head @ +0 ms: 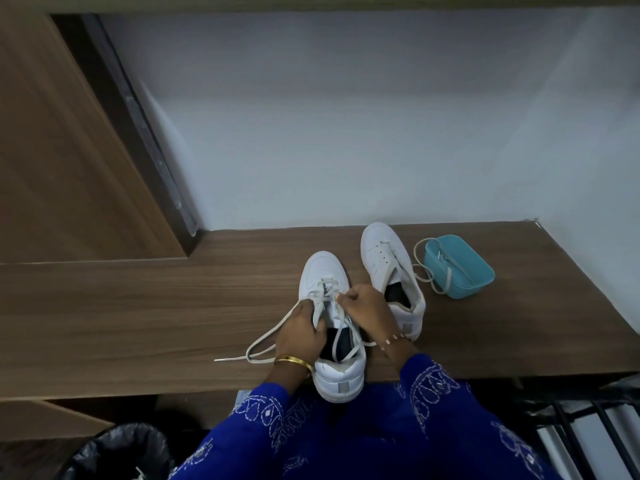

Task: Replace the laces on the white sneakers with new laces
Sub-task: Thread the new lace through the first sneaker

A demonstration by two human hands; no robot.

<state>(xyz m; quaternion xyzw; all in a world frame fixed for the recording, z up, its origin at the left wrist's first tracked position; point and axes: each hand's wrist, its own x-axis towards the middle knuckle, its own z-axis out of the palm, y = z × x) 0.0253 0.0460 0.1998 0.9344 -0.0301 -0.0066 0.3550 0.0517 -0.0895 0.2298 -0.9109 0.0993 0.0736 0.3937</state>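
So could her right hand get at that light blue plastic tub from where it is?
Probably yes, once it lets go: the right hand pinches a lace on the near white sneaker. The far white sneaker lies between it and the light blue plastic tub, low enough to reach over.

My white sneakers (337,327) with their off-white laces (266,337) sit on the brown wood-grain desk (138,306) near a turquoise tub (460,268), my blue sleeves (426,393) stitched with white patterns, a gold bangle (294,362) on my wrist.
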